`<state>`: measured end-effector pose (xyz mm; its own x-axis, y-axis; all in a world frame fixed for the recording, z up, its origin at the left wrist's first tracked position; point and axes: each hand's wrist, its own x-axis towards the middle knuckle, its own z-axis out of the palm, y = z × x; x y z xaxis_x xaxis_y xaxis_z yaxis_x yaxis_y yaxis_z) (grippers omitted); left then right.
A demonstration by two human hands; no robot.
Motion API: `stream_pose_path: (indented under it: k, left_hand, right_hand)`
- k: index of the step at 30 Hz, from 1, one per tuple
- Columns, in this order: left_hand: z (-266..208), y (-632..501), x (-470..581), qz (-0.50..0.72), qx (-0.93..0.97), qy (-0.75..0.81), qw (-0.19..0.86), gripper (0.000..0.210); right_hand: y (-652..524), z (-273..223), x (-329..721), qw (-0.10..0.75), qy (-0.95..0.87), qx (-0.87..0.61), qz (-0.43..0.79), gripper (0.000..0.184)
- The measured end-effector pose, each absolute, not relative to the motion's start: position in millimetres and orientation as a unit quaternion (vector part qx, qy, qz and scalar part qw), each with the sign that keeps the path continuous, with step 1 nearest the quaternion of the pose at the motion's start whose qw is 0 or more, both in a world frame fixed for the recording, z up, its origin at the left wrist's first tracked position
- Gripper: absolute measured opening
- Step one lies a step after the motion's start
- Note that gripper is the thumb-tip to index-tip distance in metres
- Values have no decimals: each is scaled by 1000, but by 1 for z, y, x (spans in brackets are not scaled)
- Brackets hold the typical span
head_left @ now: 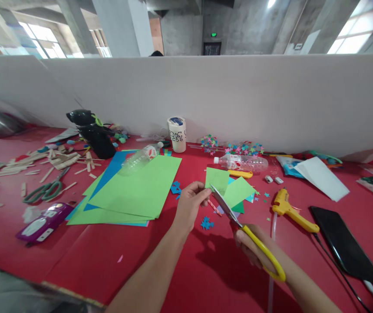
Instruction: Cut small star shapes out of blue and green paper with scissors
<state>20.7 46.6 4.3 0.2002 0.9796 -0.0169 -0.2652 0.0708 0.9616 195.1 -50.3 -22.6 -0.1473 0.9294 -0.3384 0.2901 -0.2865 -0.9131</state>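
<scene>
A small light-green piece of paper [218, 178] is pinched at its lower left between the thumb and fingers of my left hand [189, 201]. My right hand [249, 245] grips a pair of yellow-handled scissors [227, 209]. Their tips point up and left at the lower edge of the green piece, close to my left fingertips. Whether the blades are parted is hard to make out. Behind the blades lie another green piece [242, 191] and some coloured scraps. Blue paper stars [207, 223] rest on the red table below my left hand.
To the left lie stacked green sheets [130, 191], a plastic bottle [140, 161], green scissors [47, 191] and a purple tool [46, 222]. A white cup [177, 134] stands at the back. Rightward are a yellow glue gun [292, 211], a black phone [345, 243] and a yellow cutter [240, 174].
</scene>
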Motion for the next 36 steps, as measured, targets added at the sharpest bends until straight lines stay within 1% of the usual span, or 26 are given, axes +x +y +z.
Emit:
stream_pose_path:
  k: [9,16,26,30,36]
  left_hand:
    - [5,47,19,498,433,380,648,18]
    - [4,48,20,493,435,382,649,17]
    - [4,48,20,488,437,382,652,15]
    - [4,48,20,486,436,387,652,16]
    - [5,48,19,485,440,388,648,15]
  right_hand:
    - [-51,-22,195,281,-528,-568,565,55]
    - [-51,-21,197,276,-521,-581,561,60]
    - [-50,-21,194,268,-511,-592,562,58]
    - [-50,-20,193,283,-522,-593,544,57]
    - [-47,-19,196,256,-518,-605,548,59]
